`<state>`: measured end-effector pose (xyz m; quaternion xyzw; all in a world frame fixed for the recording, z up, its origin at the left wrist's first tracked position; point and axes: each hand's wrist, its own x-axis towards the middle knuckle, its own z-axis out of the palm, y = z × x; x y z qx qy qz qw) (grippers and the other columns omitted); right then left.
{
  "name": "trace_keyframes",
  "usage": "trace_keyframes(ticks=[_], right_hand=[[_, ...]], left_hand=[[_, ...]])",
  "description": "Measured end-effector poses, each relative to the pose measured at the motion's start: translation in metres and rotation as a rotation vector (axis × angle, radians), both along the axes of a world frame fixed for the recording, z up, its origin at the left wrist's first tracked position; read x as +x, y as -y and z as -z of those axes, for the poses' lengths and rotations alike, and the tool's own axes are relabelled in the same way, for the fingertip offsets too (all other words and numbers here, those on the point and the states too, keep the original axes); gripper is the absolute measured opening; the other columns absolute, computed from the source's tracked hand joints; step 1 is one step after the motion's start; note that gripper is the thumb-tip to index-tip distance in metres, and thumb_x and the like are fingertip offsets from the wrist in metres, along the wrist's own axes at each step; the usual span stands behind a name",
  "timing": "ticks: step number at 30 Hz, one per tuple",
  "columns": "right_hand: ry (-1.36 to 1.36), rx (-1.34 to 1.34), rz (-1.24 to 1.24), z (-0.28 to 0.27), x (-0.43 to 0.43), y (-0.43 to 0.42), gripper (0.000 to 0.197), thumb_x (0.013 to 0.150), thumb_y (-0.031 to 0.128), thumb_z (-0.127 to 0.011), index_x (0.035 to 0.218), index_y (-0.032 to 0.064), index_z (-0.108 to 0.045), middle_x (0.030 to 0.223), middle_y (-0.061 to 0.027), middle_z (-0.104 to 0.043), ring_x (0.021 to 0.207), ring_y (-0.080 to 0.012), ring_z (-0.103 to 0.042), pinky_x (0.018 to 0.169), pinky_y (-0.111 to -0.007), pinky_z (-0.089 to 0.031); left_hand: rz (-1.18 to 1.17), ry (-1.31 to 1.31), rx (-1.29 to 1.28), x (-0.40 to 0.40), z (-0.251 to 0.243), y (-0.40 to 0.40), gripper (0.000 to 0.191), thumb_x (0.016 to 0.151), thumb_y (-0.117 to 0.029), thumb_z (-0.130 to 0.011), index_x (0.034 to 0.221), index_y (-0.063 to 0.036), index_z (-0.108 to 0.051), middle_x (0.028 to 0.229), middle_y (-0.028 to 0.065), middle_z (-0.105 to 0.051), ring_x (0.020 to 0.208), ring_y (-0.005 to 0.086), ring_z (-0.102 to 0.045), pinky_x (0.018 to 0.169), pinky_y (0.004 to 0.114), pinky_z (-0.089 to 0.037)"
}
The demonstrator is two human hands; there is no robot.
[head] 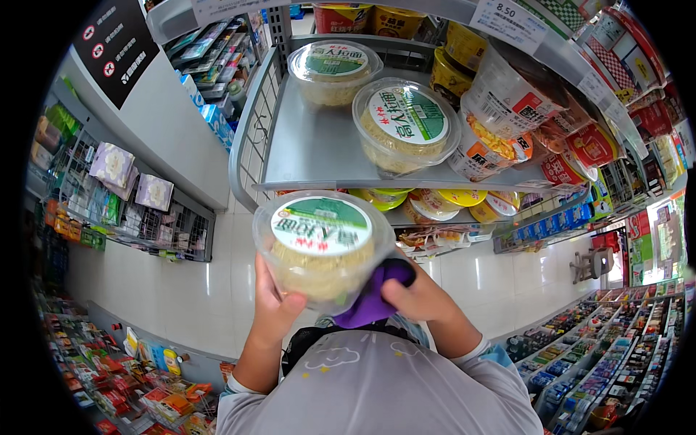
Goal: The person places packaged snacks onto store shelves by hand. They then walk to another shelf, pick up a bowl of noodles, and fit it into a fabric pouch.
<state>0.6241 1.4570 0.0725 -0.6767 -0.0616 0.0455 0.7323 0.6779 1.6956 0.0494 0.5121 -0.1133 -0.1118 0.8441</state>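
Observation:
A clear plastic bowl of instant noodles (321, 266), its round green and white label upside down to me, is held in front of my body. My left hand (277, 299) grips its lower left side, the thumb on the front. On the other side my right hand (408, 293) holds a purple cloth (375, 296) against or close to the bowl; its fingers are partly hidden. Beyond, on the grey metal shelf (304, 149), stand a similar noodle bowl (405, 128) near the middle and another (334, 73) at the back left.
Stacked instant noodle cups (492, 136) fill the shelf's right side. Lidded noodle tubs (435, 204) sit on the tier below. A wire rack (190, 239) and a white pillar (174, 119) stand at left. Packed snack racks (163, 402) and bottle shelves (603, 359) lie behind me.

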Motion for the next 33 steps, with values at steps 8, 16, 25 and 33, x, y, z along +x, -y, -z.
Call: trace_keyframes(ticks=[8,16,25,33], right_hand=[[-0.297,0.463,-0.389,0.071,-0.03,0.042,0.08,0.097,0.067,-0.048,0.136,-0.0025,-0.056,0.135,-0.0112,-0.06,0.125,-0.0183,-0.053,0.106,-0.035,-0.043],[-0.308,0.579,-0.662,0.096,-0.031,0.047,0.066,0.096,0.045,-0.066,0.137,-0.0051,-0.055,0.135,-0.0117,-0.06,0.124,-0.0199,-0.054,0.105,-0.035,-0.042],[-0.186,0.43,-0.977,0.064,-0.01,0.021,0.084,0.086,0.038,-0.08,0.147,-0.0057,-0.041,0.145,-0.0155,-0.052,0.131,-0.0249,-0.048,0.109,-0.039,-0.039],[-0.52,0.751,-0.605,0.073,-0.041,-0.011,0.077,0.08,0.03,-0.083,0.141,-0.0032,-0.049,0.135,-0.0133,-0.06,0.123,-0.0211,-0.057,0.108,-0.037,-0.044]], left_hand=[[0.253,0.068,0.059,-0.005,0.021,-0.008,0.105,0.067,-0.032,-0.093,0.147,0.008,-0.039,0.137,0.0179,-0.058,0.126,0.0258,-0.057,0.111,0.039,-0.041],[0.624,-0.036,-0.061,0.006,0.019,-0.022,0.117,0.062,-0.052,-0.091,0.146,0.0105,-0.039,0.145,0.0222,-0.048,0.135,0.0307,-0.049,0.115,0.042,-0.033],[0.649,-0.219,-0.06,-0.014,-0.011,-0.032,0.108,0.076,-0.062,-0.075,0.146,0.0123,-0.038,0.147,0.0253,-0.046,0.136,0.032,-0.047,0.115,0.044,-0.034],[0.487,-0.472,-0.378,-0.013,0.007,-0.036,0.081,0.093,-0.049,-0.056,0.146,0.0085,-0.037,0.143,0.0239,-0.052,0.129,0.0308,-0.054,0.11,0.041,-0.043]])
